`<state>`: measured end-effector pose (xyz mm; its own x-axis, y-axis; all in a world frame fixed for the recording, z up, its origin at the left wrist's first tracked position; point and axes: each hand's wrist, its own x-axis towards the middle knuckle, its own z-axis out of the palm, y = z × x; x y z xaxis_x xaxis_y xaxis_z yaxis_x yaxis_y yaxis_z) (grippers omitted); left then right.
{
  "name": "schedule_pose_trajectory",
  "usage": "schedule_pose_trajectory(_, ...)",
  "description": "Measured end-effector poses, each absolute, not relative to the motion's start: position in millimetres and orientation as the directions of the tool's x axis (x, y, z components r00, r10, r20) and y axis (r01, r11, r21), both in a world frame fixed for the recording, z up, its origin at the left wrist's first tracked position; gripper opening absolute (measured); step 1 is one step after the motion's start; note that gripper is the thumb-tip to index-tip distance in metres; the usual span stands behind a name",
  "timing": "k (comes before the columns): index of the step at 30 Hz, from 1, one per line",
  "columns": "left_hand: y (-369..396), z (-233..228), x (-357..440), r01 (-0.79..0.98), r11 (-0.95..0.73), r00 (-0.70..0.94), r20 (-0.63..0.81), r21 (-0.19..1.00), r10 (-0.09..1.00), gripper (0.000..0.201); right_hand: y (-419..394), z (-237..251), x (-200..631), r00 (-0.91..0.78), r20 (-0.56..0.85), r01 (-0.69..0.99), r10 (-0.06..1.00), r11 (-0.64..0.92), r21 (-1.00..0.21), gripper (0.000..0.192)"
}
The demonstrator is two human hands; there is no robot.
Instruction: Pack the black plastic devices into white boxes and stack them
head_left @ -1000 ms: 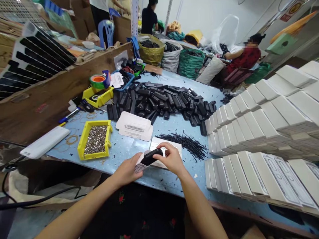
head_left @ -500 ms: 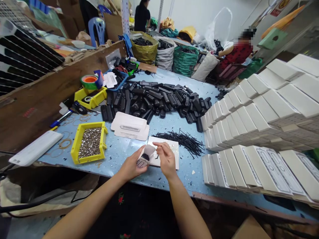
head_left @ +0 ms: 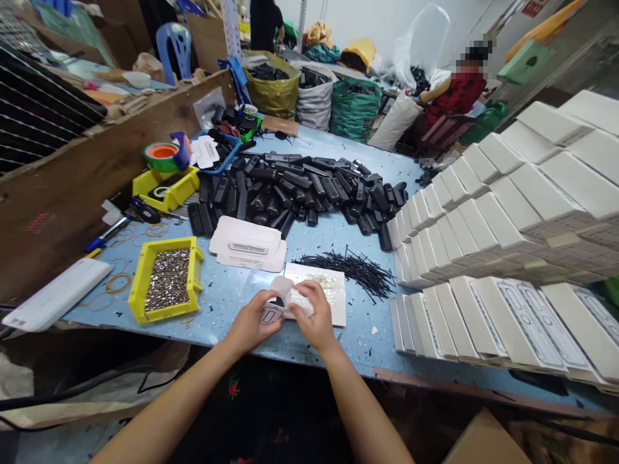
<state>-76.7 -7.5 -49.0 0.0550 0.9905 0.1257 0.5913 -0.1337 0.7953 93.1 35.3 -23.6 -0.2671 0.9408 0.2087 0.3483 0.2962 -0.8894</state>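
Above the blue table (head_left: 362, 341), near its front edge: we see a small white box (head_left: 271, 314) with a printed face, tilted between two hands, its upper end open and something dark showing inside.
Left hand (head_left: 251, 325): we see it clamped on the box's body, thumb and fingers to either side.
Right hand (head_left: 316, 319): we find its thumb and fingers together on the white flap at the open end.
White slab (head_left: 333, 303): it lies flat beneath and behind the right hand, with glossy flecks on top.
Thin black strips (head_left: 353, 274): we see them in a loose heap just behind the slab.
Printed card (head_left: 247, 243): it lies flat beyond the left hand.
Yellow bin (head_left: 167, 314): we see it to the left, full of small shiny pieces (head_left: 169, 277).
Black devices (head_left: 290, 187): they lie piled across the table's middle.
Stacked white boxes (head_left: 483, 225): we see them in tiers along the right side.
Farther back: filled sacks (head_left: 355, 109) stand near a seated person in red (head_left: 457, 96).
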Motion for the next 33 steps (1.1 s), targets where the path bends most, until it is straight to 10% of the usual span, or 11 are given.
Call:
schedule_pose_trajectory(3, -1.4, -48.6, -74.5, 0.587, -0.160, 0.144, 0.091, 0.794, 0.985, 0.042, 30.0, -38.8, 82.4, -0.265, -0.017, 0.095, 0.964, 0.009, -0.995, 0.053)
schedule_pose_trajectory(10, 10.2, -39.8, -68.4, 0.620, 0.013, 0.101, -0.097, 0.784, 0.990, 0.099, 27.4, -38.8, 73.3, -0.356, 0.044, -0.037, 0.933, 0.033, -0.999, 0.043)
schedule_pose_trajectory(16, 9.8, -45.7, -74.0, 0.630, -0.023, 0.134, -0.080, 0.777, 0.988, 0.105, 19.6, -38.2, 67.5, -0.251, 0.002, -0.025, 0.968, -0.004, -1.000, 0.044)
schedule_pose_trajectory(22, 12.9, -45.3, -74.1, 0.615, 0.010, 0.129, -0.114, 0.788, 0.985, 0.099, 14.7, -38.2, 78.0, -0.384, 0.282, 0.272, 0.879, 0.399, -0.876, 0.037)
schedule_pose_trajectory(27, -5.7, -21.0, -61.1, 0.440, 0.059, -0.002, -0.064, 0.896, 0.998, 0.078, -13.9, -27.8, 87.7, -0.370, 0.093, 0.503, 0.925, 0.283, -0.817, 0.115)
schedule_pose_trajectory(30, -10.3, 0.6, -93.0, 0.437, -0.066, -0.009, 0.077, 0.897, 0.997, 0.074, -29.9, 16.0, 138.1, -0.274, 0.235, 0.596, 0.932, 0.357, -0.720, 0.090)
schedule_pose_trajectory(33, -5.2, 16.7, -157.8, 0.778, 0.096, -0.300, 0.233, 0.620, 0.925, 0.062, -20.0, 81.9, 243.5, 0.111, 0.544, 0.857, 0.832, 0.197, -0.476, 0.065)
